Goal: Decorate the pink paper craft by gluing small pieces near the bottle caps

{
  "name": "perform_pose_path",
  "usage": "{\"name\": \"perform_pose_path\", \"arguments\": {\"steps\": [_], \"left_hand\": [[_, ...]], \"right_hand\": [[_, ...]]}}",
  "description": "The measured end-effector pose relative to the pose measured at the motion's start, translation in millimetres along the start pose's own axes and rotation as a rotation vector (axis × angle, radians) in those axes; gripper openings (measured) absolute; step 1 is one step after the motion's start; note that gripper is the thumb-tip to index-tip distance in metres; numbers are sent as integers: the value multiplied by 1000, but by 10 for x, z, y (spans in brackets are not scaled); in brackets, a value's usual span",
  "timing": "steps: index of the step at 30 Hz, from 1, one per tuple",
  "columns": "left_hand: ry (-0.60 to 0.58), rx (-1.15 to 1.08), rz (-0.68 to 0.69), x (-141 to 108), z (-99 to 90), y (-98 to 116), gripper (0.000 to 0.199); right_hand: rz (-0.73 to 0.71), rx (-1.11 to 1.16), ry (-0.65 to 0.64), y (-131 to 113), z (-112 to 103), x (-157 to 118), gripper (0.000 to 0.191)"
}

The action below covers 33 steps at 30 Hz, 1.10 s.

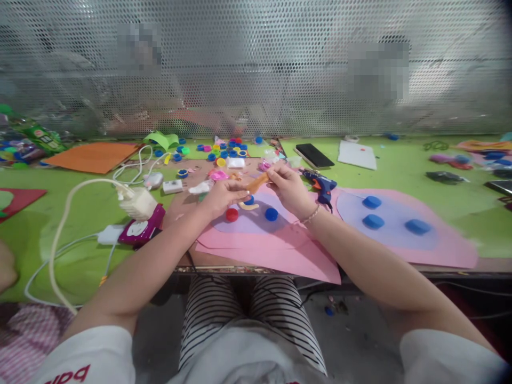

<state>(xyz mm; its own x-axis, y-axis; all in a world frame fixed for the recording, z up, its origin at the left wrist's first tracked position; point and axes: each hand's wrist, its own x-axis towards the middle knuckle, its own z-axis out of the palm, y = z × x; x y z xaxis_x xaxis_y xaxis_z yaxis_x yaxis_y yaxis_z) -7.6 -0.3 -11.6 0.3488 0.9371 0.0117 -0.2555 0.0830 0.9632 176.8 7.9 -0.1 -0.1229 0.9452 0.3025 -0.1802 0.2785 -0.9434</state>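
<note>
Between my two hands an orange strip of soft, clay-like material (pixel 258 183) is held up over the craft sheets. My left hand (pixel 228 194) pinches its left end, and my right hand (pixel 286 184) pinches the right end. Below them lies a pale purple sheet (pixel 256 225) on pink paper (pixel 296 256). On it sit a red bottle cap (pixel 231 215), a blue bottle cap (pixel 271 214) and another blue cap (pixel 248 200), partly hidden by my left hand. A cream curved strip (pixel 248 207) lies beside that cap.
A glue gun (pixel 323 185) rests right of my hands. Farther right, blue caps (pixel 373 221) sit on another purple and pink sheet. A magenta power strip (pixel 142 226) with cables stands left. Loose caps, a phone (pixel 314 156) and orange paper (pixel 94 157) lie toward the perforated metal wall.
</note>
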Motion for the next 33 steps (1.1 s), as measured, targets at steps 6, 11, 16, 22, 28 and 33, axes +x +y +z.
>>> {"name": "perform_pose_path", "arguments": {"steps": [6,11,16,22,28,33], "left_hand": [[25,-63,-29,-26,79,19,12],[32,-63,-25,-38,98,32,11],[-22,-150,-24,-64,112,68,21],[-76,-212,-91,-92,128,98,19],[-21,-26,12,-58,105,19,23],[1,37,61,-50,101,41,23]], "right_hand": [[-98,-93,-36,34,23,-32,22],[-121,-249,-136,12,51,-63,28],[-200,-425,-168,23,101,-84,27],[-183,-517,-186,18,110,-86,22],[-82,-428,-272,-41,137,-135,18],[41,-238,-229,-32,155,-154,23]]}}
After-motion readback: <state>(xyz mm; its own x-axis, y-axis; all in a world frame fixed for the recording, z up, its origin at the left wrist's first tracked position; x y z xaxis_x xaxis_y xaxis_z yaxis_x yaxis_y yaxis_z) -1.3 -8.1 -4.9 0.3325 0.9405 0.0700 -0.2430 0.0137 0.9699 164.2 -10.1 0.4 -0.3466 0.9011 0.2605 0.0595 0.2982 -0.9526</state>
